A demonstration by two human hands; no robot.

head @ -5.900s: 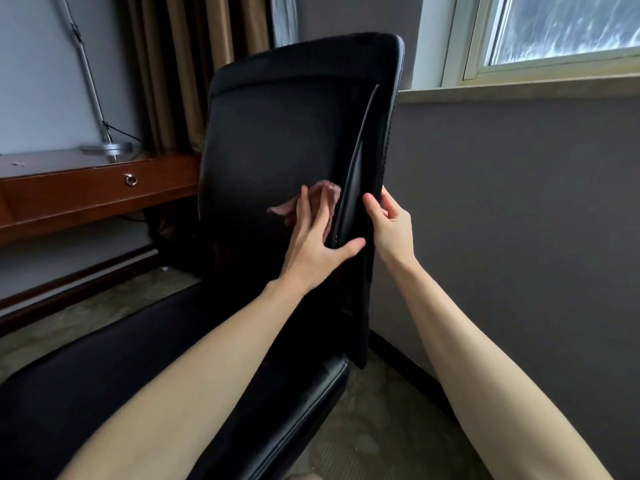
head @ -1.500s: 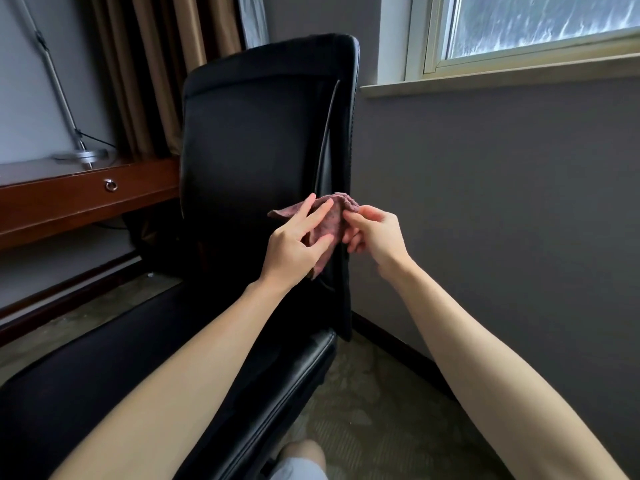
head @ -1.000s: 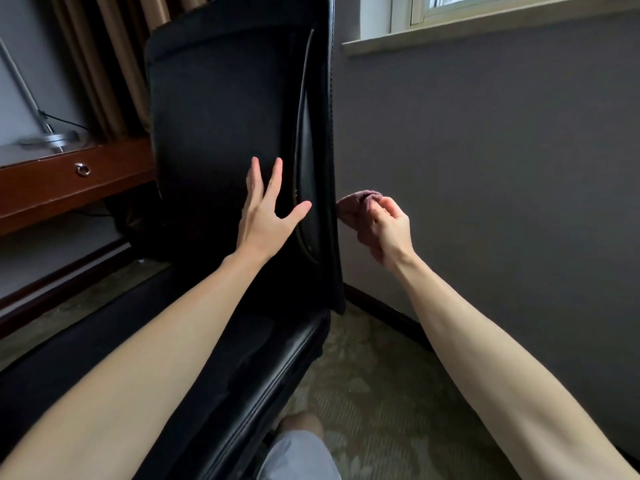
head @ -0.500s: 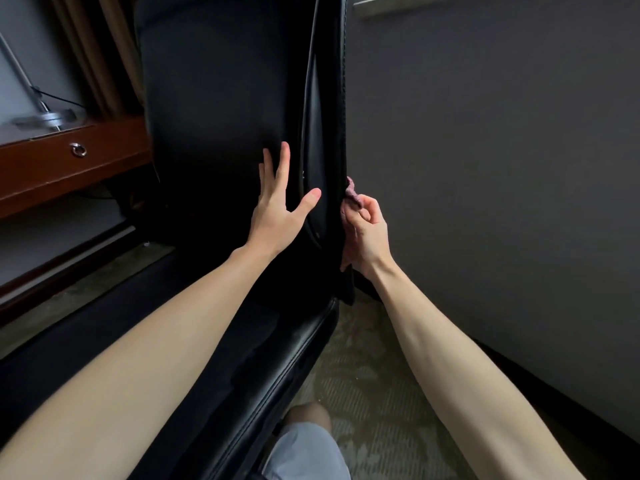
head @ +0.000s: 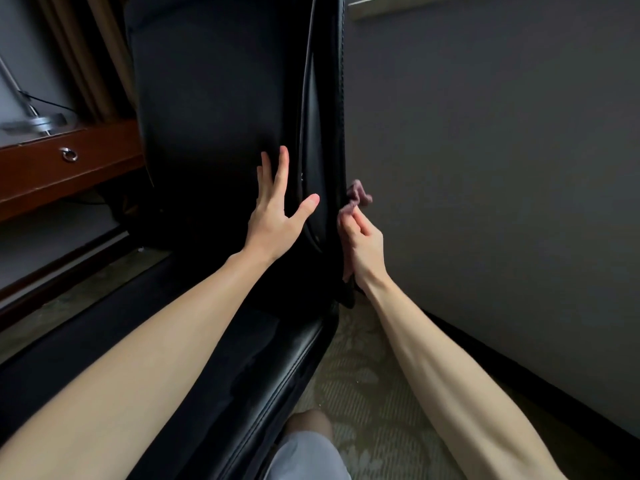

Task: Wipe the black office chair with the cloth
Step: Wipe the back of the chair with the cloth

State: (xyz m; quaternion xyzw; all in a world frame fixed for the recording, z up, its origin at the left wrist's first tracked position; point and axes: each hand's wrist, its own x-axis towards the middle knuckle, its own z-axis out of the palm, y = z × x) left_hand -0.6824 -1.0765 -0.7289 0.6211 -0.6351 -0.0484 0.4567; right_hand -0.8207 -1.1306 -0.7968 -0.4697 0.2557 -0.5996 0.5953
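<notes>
One view, from the head camera, looking down along two bare forearms.

- Black chair (head: 214, 98): upholstered, backrest upright in the upper middle, seat running down to the lower left.
- Left hand (head: 273, 216): fingers straight and spread, laid flat on the front of the backrest near its right edge, thumb stretched toward the side seam. It holds nothing.
- Right hand (head: 363, 244): at the outer right edge of the backrest, fingers curled, thumb and fingertips pinching the cloth.
- Cloth (head: 358, 195): dusky pink, bunched, sticking up above the right hand's fingers, just beside the backrest's edge, between the chair and the grey wall (head: 502, 168). Whether it touches the chair cannot be told.
- Wooden counter (head: 52, 168): left of the chair, its drawer front carrying a metal ring pull (head: 70, 154). On top stands a lamp base (head: 38, 123), round and metal, with a thin stem and a dark cable.
- Brown curtain (head: 104, 46): behind the counter and the chair.
- Patterned carpet (head: 363, 393): under the chair, with a dark skirting board (head: 519, 368) along the foot of the wall.
- Bare knee (head: 311, 424) and grey shorts (head: 308, 459): bottom centre, just beside the seat's edge.
</notes>
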